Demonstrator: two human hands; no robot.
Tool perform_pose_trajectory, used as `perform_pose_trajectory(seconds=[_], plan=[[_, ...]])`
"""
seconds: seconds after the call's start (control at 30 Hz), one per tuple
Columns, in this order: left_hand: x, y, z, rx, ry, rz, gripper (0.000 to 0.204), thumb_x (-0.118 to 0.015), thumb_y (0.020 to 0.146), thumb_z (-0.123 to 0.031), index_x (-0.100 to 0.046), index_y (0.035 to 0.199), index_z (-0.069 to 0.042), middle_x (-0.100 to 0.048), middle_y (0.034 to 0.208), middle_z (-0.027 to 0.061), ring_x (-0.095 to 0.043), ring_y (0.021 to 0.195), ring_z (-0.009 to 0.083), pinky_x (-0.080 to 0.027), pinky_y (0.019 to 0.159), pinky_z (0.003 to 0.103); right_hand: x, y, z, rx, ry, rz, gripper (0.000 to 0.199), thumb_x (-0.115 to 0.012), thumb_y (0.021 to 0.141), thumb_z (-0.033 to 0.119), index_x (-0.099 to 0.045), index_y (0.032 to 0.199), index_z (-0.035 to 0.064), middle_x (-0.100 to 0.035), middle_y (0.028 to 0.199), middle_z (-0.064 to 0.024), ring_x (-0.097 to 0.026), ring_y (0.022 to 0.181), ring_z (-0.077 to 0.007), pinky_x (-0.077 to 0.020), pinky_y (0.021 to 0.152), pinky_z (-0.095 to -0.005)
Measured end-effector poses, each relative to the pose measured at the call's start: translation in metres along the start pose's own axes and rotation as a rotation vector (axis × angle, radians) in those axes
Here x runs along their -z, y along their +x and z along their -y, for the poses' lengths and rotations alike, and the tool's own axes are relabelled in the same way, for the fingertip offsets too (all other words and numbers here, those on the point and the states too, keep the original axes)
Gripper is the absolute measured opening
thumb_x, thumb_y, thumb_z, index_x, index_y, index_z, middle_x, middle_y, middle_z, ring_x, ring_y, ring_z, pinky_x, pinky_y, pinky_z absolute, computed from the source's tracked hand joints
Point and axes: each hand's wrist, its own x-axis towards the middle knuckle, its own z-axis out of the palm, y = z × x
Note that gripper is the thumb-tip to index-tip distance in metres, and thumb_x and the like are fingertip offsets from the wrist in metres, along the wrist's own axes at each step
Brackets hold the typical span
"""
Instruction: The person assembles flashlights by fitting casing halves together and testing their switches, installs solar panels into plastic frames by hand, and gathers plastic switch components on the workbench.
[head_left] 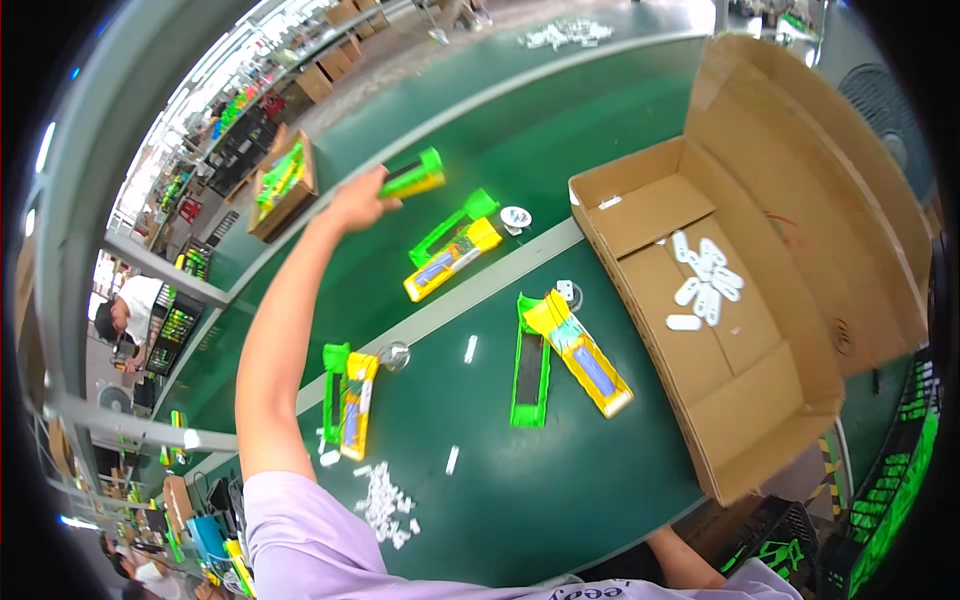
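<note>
Left arm stretched far across the green belt to a green-and-yellow toy part

The left hand (358, 203) is at full reach, fingers closed on the near end of a green-and-yellow part (415, 177) far out on the green table (560, 480); a firmer hold nearer the part's middle would likely steady it, since most of it overhangs the fingers. Left of the hand, a small carton of parts (282, 185) stands close by, an edge to mind. Nearer, three more green-and-yellow sets (348, 400) (452, 248) (565, 355) lie apart with bare belt between them, room enough to draw the arm back. Right, an open cardboard box (760, 400) holds white pieces (703, 280). The right hand is below the table edge; its grip cannot be told.
</note>
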Motion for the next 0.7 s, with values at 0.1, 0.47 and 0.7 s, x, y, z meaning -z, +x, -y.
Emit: perform_pose_trajectory(seconds=[0.1,0.47,0.7], plan=[[0.071,-0.120,-0.095,-0.107,-0.102,0.009,0.043,-0.075,0.081,-0.023,-0.052,0.112,-0.005,-0.060,0.105,0.0202,-0.057,0.104,0.0411,-0.046,0.087,0.047,0.035,0.007,0.079,0.038,-0.048,0.037,0.030,-0.064,0.083,0.021,-0.066,0.107,0.0031,-0.066,0.104,-0.0213,-0.061,0.099,-0.0416,-0.0492,0.084,-0.0498],[-0.003,-0.426,-0.296,-0.310,-0.150,0.062,0.050,-0.075,0.078,-0.017,-0.051,0.121,-0.009,-0.055,0.118,0.0084,-0.049,0.123,0.0268,-0.021,0.112,0.066,0.087,-0.122,0.185,0.056,0.227,0.238,0.021,-0.058,0.089,0.010,-0.068,0.103,-0.0017,-0.071,0.090,-0.0160,-0.070,0.084,-0.0259,-0.0537,0.077,-0.0341],[-0.001,-0.412,-0.307,-0.421,-0.111,0.106,0.051,-0.071,0.077,-0.006,-0.054,0.124,-0.016,-0.054,0.128,0.0054,-0.044,0.134,0.0229,-0.019,0.116,0.063,0.044,-0.093,0.214,-0.256,1.082,0.325,0.039,-0.046,0.102,0.028,-0.061,0.116,-0.0052,-0.068,0.098,-0.0174,-0.068,0.087,-0.0237,-0.0553,0.079,-0.0355]])
